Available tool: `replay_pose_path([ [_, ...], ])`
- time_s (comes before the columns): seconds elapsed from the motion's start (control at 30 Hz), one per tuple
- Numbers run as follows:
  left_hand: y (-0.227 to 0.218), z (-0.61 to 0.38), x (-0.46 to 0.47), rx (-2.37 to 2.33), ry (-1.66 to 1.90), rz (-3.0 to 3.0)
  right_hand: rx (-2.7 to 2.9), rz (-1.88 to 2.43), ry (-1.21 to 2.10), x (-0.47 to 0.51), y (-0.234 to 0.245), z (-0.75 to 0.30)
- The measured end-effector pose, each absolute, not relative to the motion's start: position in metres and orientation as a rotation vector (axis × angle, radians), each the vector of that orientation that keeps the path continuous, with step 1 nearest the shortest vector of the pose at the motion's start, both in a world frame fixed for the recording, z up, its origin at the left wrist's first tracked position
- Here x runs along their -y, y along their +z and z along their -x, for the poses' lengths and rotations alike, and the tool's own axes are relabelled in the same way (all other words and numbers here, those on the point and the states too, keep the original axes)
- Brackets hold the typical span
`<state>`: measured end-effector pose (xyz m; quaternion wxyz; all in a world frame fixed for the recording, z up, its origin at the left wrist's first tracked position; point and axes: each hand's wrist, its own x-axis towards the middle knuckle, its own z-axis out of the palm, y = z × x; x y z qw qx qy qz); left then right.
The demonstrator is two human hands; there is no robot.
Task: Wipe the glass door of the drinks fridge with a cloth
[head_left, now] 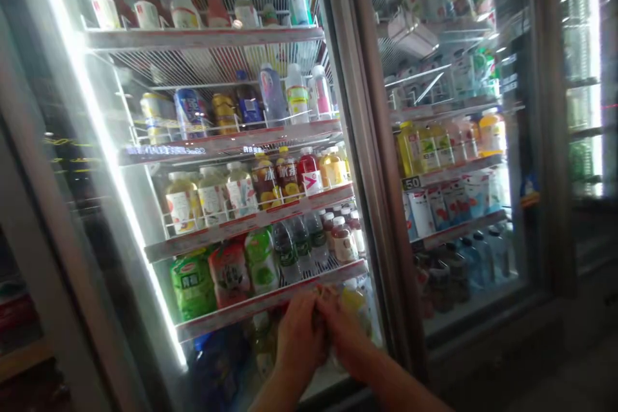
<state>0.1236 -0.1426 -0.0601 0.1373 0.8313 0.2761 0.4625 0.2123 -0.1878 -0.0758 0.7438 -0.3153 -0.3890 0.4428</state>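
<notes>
Both my hands reach into the open drinks fridge at its lowest shelf. My left hand (298, 335) and my right hand (340, 325) are pressed close together, fingers curled round something small between them that I cannot make out. A yellow-topped bottle (355, 302) stands right behind my right hand. Just above my fingers runs the red-edged shelf rail (241, 309), carrying green and red pouches (193, 283) and dark water bottles (302, 244).
Higher shelves hold rows of juice and tea bottles (270, 183) and cans (190, 112). A metal door post (374, 161) separates this fridge from a shut glass-door fridge (458, 141) on the right. The open glass door (53, 206) stands at the left.
</notes>
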Motion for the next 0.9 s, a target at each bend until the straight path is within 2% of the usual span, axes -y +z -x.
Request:
replay_pose_path([
  [0.07,-0.078,-0.119,0.147,-0.741,1.333,-2.487,0.827,0.8,0.898,0.19,-0.081,-0.214],
  [0.13,-0.085,-0.107,0.142,-0.654,1.318,-2.612,0.847,0.918,0.658,0.194,-0.068,-0.234],
  [0.2,-0.079,-0.092,0.127,-0.608,1.39,-2.732,0.918,1.018,0.24,0.195,-0.037,-0.269],
  [0.27,-0.063,-0.076,0.105,-0.722,1.601,-2.781,1.087,1.155,-0.477,0.189,-0.001,-0.31],
  [0.33,-0.047,-0.063,0.083,-0.931,1.813,-2.773,1.191,1.215,-0.746,0.176,0.015,-0.345],
  [0.4,-0.042,-0.052,0.067,-1.095,1.875,-2.807,1.359,1.326,-0.981,0.163,-0.005,-0.364],
  [0.47,-0.05,-0.042,0.062,-1.163,1.801,-2.914,1.517,1.389,-1.179,0.159,-0.06,-0.367],
  [0.57,-0.078,-0.027,0.063,-1.146,1.626,-3.112,1.555,1.38,-1.216,0.169,-0.159,-0.359],
  [0.63,-0.095,-0.019,0.062,-1.125,1.559,-3.195,1.602,1.386,-1.236,0.175,-0.19,-0.355],
  [0.7,-0.104,-0.014,0.058,-1.091,1.55,-3.218,1.624,1.394,-1.232,0.172,-0.174,-0.355],
  [0.77,-0.103,-0.015,0.054,-1.08,1.598,-3.149,1.571,1.397,-1.199,0.159,-0.124,-0.359],
  [0.83,-0.092,-0.021,0.055,-1.094,1.692,-2.991,1.457,1.384,-1.184,0.143,-0.074,-0.361],
  [0.9,-0.07,-0.03,0.06,-1.084,1.776,-2.748,1.402,1.347,-1.24,0.132,-0.056,-0.357],
])
